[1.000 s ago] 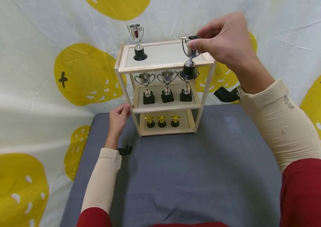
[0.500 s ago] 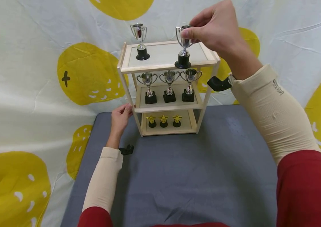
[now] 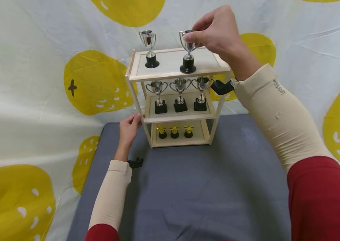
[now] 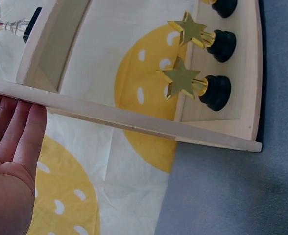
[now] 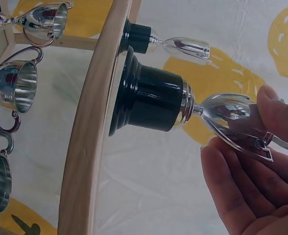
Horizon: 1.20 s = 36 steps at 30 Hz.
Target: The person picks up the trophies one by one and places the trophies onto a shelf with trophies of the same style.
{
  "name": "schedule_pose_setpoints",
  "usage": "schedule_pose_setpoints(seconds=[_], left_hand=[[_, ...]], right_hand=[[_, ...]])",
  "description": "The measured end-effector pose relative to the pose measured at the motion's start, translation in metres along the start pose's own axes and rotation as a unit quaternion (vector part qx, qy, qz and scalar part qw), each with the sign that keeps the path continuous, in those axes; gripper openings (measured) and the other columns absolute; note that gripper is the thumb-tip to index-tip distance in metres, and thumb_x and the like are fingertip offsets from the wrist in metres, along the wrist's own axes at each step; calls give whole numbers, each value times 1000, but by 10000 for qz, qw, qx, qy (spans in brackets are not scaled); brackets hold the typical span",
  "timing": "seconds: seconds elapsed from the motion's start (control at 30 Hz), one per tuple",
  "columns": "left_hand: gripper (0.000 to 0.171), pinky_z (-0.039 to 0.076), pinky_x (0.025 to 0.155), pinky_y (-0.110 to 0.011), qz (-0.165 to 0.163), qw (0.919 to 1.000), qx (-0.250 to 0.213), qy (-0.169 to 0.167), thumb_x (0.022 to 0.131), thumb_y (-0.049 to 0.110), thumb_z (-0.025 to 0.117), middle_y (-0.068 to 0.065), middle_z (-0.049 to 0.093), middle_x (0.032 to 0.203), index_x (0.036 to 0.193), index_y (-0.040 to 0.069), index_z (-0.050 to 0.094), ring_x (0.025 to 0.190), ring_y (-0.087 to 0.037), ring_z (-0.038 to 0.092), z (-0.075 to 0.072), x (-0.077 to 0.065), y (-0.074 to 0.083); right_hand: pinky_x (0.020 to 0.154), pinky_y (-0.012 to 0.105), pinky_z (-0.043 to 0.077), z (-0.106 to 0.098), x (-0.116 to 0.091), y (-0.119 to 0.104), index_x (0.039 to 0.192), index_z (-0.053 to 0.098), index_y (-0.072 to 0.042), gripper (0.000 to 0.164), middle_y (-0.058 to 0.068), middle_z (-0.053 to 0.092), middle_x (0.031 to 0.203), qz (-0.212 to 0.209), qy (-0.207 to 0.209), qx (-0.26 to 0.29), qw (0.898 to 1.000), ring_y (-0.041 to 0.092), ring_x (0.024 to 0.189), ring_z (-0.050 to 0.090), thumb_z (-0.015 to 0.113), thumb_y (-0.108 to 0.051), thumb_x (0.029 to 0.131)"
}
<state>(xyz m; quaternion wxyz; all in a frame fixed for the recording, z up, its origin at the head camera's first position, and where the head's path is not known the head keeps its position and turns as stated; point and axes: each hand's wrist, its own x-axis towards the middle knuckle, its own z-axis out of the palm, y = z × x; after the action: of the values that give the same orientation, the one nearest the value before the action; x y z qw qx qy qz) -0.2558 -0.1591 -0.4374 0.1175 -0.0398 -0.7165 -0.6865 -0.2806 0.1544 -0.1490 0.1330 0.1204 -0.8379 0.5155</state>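
Observation:
My right hand (image 3: 219, 33) pinches a silver trophy cup (image 5: 232, 115) by its bowl, thumb on one side and fingers on the other. The cup is upright, its round black base (image 3: 188, 64) right at the front rim of the top tier. Another silver trophy (image 3: 148, 42) stands at the left of that tier. My left hand (image 3: 128, 129) holds the left front post of the wooden shelf (image 3: 179, 117) at middle-tier height; in the left wrist view its fingers (image 4: 24, 129) reach behind the post, the thumb hidden.
Three two-handled silver cups (image 3: 180, 90) line the middle tier. On the bottom tier stand three small gold star trophies (image 3: 174, 130) with black bases. The shelf rests on a grey-covered table (image 3: 188, 187), with a lemon-patterned cloth (image 3: 37, 87) behind.
My right hand has carried the trophy leftward from the right end of the top tier to near its middle. The left hand stays on the post.

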Motion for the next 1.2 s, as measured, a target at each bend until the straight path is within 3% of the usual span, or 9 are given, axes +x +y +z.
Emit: schedule_pose_setpoints(seconds=[0.23,0.47,0.6,0.8,1.03,1.2], left_hand=[[39,56,97,-36,-106,9998,-160,-108,97,25,62,-30,67,120,121,-5,68,112,-35,68,1,2,7],[37,56,95,-37,-70,9996,-148,-227,98,18,60,-33,65,119,120,-11,66,112,-40,66,10,-8,26],[37,56,95,-35,-112,9995,-207,-215,98,18,61,-34,65,119,120,-12,65,113,-40,65,13,-9,27],[37,55,96,-37,-176,9992,-274,-213,98,17,61,-34,64,119,121,-12,65,114,-41,64,13,-6,25],[37,56,95,-35,-98,9995,-276,-144,97,21,62,-31,67,119,121,-7,67,114,-39,65,13,4,3],[42,57,93,-33,-7,9999,-136,-87,96,28,63,-28,68,118,122,-4,68,111,-34,68,14,4,0]], right_hand=[[80,22,57,7,14,-4,107,75,-4,42,-4,68,87,205,1,-243,9995,14,78,67,85,-30,76],[78,24,55,7,21,1,110,74,-4,42,-5,68,86,348,24,-341,9988,13,77,66,84,-28,77],[77,26,53,5,25,5,112,74,-3,43,-6,67,85,382,17,-399,9985,12,77,66,84,-27,79],[80,23,54,4,31,7,115,73,-4,41,-6,65,88,404,64,-511,9979,13,81,65,81,-27,81],[82,23,54,3,37,8,115,73,-5,40,-6,65,89,459,93,-619,9970,13,83,66,80,-27,82],[83,25,54,3,39,10,116,72,-4,41,-5,65,90,510,26,-535,9973,13,83,66,80,-25,82]])
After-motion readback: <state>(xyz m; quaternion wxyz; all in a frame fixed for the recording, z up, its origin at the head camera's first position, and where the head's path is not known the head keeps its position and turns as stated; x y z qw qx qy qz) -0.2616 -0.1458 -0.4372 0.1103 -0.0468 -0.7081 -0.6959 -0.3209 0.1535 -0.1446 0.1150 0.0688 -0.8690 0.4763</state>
